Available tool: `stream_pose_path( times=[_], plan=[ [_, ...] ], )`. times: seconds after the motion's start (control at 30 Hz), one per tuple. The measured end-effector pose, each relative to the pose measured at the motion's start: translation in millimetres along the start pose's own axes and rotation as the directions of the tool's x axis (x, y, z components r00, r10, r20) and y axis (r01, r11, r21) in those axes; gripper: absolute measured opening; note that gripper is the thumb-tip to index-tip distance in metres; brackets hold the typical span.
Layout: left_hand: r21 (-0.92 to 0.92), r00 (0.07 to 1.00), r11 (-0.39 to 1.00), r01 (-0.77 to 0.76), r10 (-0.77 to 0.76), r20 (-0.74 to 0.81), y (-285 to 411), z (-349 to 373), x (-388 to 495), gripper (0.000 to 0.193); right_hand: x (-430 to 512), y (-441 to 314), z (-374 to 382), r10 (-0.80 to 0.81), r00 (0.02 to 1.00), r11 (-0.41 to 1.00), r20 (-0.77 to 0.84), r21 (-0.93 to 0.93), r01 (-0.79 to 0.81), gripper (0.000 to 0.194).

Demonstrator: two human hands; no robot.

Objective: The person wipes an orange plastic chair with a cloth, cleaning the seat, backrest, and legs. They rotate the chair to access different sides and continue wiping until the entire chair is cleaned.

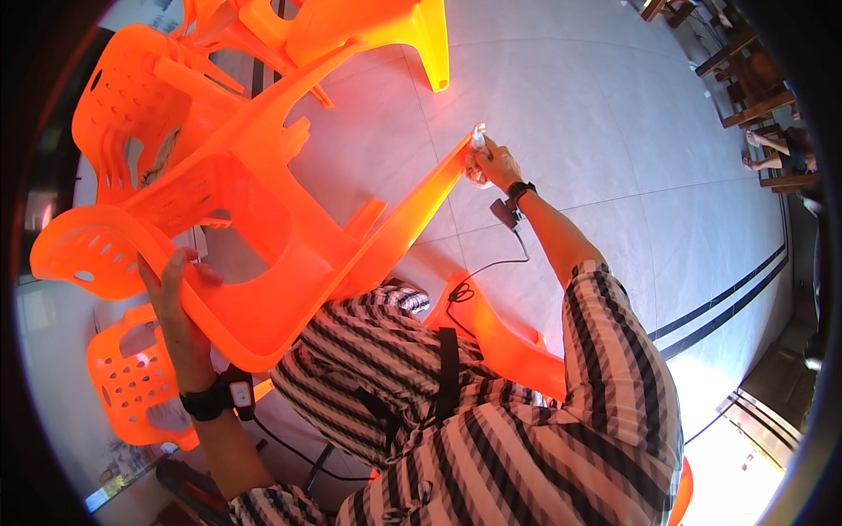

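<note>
An orange plastic chair (283, 197) lies tipped over my lap, with one long leg pointing out across the floor. My left hand (174, 283) grips the chair's edge near its slotted part, the fingers wrapped around the rim. At the far end of the outstretched leg (421, 204) is my right hand (496, 164). It holds a crumpled, pale, partly see-through wad (477, 172) against the leg tip; whether this is cloth or plastic I cannot tell. Both wrists wear black straps, and cables run from devices there.
More orange chairs (135, 85) stand stacked at the upper left. An orange-yellow one (395, 26) is beyond them, and a perforated chair back (135, 375) is at lower left. Grey floor tiles (566, 118) extend right. Wooden furniture (756, 85) and another person's legs (769, 151) are far right.
</note>
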State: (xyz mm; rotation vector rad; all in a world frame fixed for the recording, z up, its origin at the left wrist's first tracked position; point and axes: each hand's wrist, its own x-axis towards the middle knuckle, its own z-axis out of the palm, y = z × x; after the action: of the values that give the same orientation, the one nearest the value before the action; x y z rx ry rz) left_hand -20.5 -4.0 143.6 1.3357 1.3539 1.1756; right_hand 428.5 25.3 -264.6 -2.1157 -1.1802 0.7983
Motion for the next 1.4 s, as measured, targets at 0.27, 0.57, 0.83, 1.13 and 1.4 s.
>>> stream_pose_path(
  times=[0.27,0.57,0.83,1.13,1.4],
  plan=[
    [-0.085,0.995,0.996,0.0,-0.009,-0.101,-4.1,-6.9,1.7,0.049,1.9,-3.6,8.1,0.014,0.966,0.735,0.258,0.652,-0.185,0.034],
    [-0.166,0.998,0.985,-0.055,0.052,-0.027,-12.9,15.1,-5.0,0.068,-101.1,-81.8,23.3,-0.019,0.94,0.624,0.342,0.738,-0.256,0.041],
    [-0.066,0.992,0.998,0.006,-0.014,-0.123,-12.4,20.3,14.5,0.083,-179.7,-212.3,-36.4,-0.202,0.552,0.565,0.809,0.556,-0.609,0.029],
    [-0.126,0.984,0.981,-0.15,0.136,-0.115,-19.6,10.3,13.4,0.075,-163.7,-329.7,-175.7,-0.569,0.627,0.812,0.532,0.485,0.325,0.033],
    [-0.055,0.971,0.97,-0.238,0.239,0.008,-36.7,31.0,-16.1,0.079,-185.6,-301.2,-64.1,-0.75,-0.091,0.447,0.655,0.603,0.661,0.035]
  ],
)
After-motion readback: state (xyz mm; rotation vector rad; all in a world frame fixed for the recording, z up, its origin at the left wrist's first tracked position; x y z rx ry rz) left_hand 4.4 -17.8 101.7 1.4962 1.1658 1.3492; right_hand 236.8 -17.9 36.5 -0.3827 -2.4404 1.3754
